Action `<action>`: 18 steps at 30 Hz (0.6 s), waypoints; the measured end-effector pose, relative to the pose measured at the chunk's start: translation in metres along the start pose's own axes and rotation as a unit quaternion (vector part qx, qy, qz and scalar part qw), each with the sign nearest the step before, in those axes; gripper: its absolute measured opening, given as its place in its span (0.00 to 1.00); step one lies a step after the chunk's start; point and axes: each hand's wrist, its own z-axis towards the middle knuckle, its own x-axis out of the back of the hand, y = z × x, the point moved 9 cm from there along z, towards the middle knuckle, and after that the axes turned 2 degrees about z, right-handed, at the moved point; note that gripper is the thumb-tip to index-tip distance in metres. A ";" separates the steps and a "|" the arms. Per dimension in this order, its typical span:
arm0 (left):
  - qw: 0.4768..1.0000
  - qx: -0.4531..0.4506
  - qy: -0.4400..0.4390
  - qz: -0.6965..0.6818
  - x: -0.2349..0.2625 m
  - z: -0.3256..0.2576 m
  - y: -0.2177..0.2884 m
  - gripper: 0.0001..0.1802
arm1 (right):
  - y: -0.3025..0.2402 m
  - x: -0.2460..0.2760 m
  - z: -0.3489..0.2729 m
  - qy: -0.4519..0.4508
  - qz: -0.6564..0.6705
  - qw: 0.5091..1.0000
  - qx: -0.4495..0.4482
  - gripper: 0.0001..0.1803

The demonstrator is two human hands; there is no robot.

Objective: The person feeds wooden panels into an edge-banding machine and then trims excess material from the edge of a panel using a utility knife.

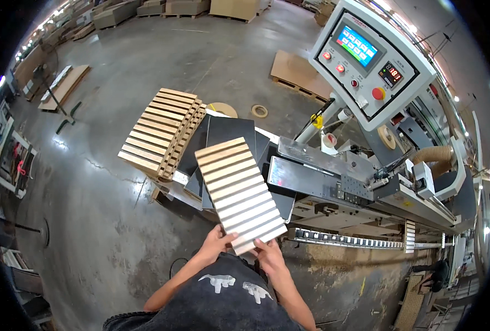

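A slatted wooden panel (242, 196), pale strips with dark grooves between them, is tilted out in front of me. At its near left corner my left hand (217, 243) is closed on the edge, thumb on top. My right hand (268, 255) grips the near edge further right, also with the thumb over the slats. The fingers under the panel are hidden. Beyond the panel, dark flat boards (231, 130) lie partly covered by it. To their left rises a stack of similar slatted panels (158, 131).
A machine bed (303, 175) runs off to the right, below a control box (371, 63) with a lit screen. Along its near side is a conveyor rail (347, 241), with another slatted panel (410, 236) further along. Tape rolls (260, 111) lie on the floor beyond.
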 end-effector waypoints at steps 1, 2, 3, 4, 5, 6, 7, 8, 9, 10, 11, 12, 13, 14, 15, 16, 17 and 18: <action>0.999 0.024 0.013 -0.035 -0.004 0.000 0.005 0.21 | 0.001 0.014 -0.008 -0.017 -0.002 1.000 0.005 0.33; 0.999 0.029 0.010 -0.034 -0.010 -0.001 0.008 0.21 | 0.003 0.032 -0.015 -0.027 -0.006 1.000 0.012 0.33; 0.999 -0.011 -0.012 -0.045 -0.020 -0.001 0.015 0.23 | 0.005 0.051 -0.024 -0.014 -0.034 0.999 0.024 0.32; 0.996 -0.050 -0.033 -0.058 -0.029 -0.001 0.019 0.24 | 0.006 0.068 -0.034 0.001 -0.063 0.997 0.034 0.31; 0.997 -0.054 -0.049 -0.016 -0.034 0.000 0.013 0.27 | 0.009 0.087 -0.042 0.010 -0.065 0.997 0.038 0.31; 0.997 -0.048 -0.056 -0.019 -0.039 0.003 0.005 0.27 | 0.009 0.105 -0.050 0.026 -0.093 0.993 0.066 0.28; 0.992 -0.090 -0.079 0.040 -0.051 -0.001 0.010 0.27 | 0.005 0.114 -0.059 0.045 -0.117 0.988 0.093 0.26; 0.981 -0.132 -0.102 0.098 -0.064 -0.006 0.016 0.27 | 0.006 0.123 -0.066 0.059 -0.116 0.987 0.094 0.26; 0.977 -0.110 -0.128 0.130 -0.073 -0.007 0.013 0.28 | 0.008 0.132 -0.072 0.087 -0.152 0.981 0.090 0.22; 0.976 -0.104 -0.139 0.130 -0.080 -0.006 0.014 0.28 | 0.008 0.136 -0.078 0.113 -0.186 0.972 0.089 0.19; 0.969 -0.103 -0.166 0.149 -0.090 -0.005 0.014 0.31 | 0.010 0.135 -0.083 0.124 -0.182 0.971 0.093 0.19; 0.962 -0.102 -0.192 0.167 -0.100 -0.006 0.013 0.33 | 0.016 0.134 -0.089 0.135 -0.166 0.972 0.092 0.19; 0.959 -0.101 -0.204 0.167 -0.107 -0.004 0.014 0.33 | 0.018 0.131 -0.092 0.143 -0.151 0.973 0.097 0.19; 0.958 -0.093 -0.202 0.183 -0.112 -0.002 0.014 0.32 | 0.019 0.131 -0.094 0.150 -0.136 0.974 0.101 0.18; 0.956 -0.085 -0.198 0.198 -0.117 0.001 0.012 0.31 | 0.029 0.143 -0.097 0.167 -0.159 0.970 0.073 0.18; 0.954 -0.085 -0.207 0.199 -0.122 0.003 0.012 0.31 | 0.034 0.144 -0.097 0.153 -0.102 0.978 0.095 0.19; 0.949 -0.100 -0.216 0.207 -0.128 0.005 0.013 0.31 | 0.039 0.149 -0.098 0.155 -0.099 0.977 0.107 0.20; 0.944 -0.116 -0.223 0.215 -0.133 0.006 0.013 0.32 | 0.043 0.155 -0.099 0.157 -0.097 0.975 0.120 0.20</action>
